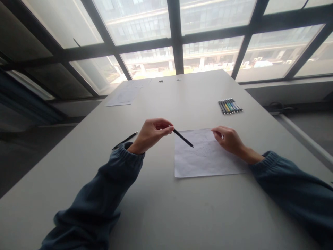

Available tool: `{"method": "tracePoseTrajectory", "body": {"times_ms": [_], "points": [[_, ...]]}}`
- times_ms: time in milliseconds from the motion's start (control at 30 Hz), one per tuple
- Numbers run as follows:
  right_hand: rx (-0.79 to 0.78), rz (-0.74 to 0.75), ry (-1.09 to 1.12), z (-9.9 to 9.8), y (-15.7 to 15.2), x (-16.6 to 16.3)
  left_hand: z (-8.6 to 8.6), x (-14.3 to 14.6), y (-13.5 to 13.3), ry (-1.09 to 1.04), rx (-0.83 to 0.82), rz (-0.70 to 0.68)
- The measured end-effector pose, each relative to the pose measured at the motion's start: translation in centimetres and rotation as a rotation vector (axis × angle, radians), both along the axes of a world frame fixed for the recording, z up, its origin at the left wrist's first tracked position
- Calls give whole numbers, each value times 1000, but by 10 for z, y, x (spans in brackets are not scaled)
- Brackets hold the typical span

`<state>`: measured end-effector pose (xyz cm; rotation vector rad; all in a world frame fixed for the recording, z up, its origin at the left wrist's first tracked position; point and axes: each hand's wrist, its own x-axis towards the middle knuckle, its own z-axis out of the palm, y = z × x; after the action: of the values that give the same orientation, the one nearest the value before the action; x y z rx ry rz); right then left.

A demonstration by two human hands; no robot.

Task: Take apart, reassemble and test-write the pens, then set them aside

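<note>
My left hand (156, 131) pinches a slim black pen (183, 137) by its upper end between thumb and fingers. The pen slants down to the right, and its lower end is over a white sheet of paper (192, 166). Faint grey marks show on the sheet. Over the paper's right part is my right hand (229, 139), its fingers curled in toward the thumb, with no object visible in them. Another thin dark pen (130, 136) lies on the table behind my left wrist, which hides part of it.
A row of several pens (230, 106) with black, yellow, green and blue parts lies at the right on the white table (166, 208). Other paper sheets (125, 95) are at the far left. Large framed windows (177, 34) stand beyond the table's far edge.
</note>
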<state>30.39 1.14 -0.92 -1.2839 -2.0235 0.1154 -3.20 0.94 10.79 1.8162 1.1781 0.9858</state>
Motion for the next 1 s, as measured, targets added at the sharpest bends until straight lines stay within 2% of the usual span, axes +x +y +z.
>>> {"method": "tracePoseTrajectory", "body": {"times_ms": [167,267,367,533,767,900,1000], "points": [[-30,27,112,2,-1,-1,-44,30,-9,-379,-116,107],[-72,78,208,3,-1,-2,-68,43,-16,-492,-179,126],[-161,92,338,6,-2,-4,-82,48,-17,-568,-197,141],[-295,143,578,14,-8,-7,-90,48,-12,-654,-212,159],[-264,154,682,14,-22,-16,-98,48,-10,-646,-252,189],[-273,124,759,12,-25,-17,-102,46,-7,-559,-252,176],[-277,90,784,9,-23,-16,-101,44,-4,-426,-161,179]]}}
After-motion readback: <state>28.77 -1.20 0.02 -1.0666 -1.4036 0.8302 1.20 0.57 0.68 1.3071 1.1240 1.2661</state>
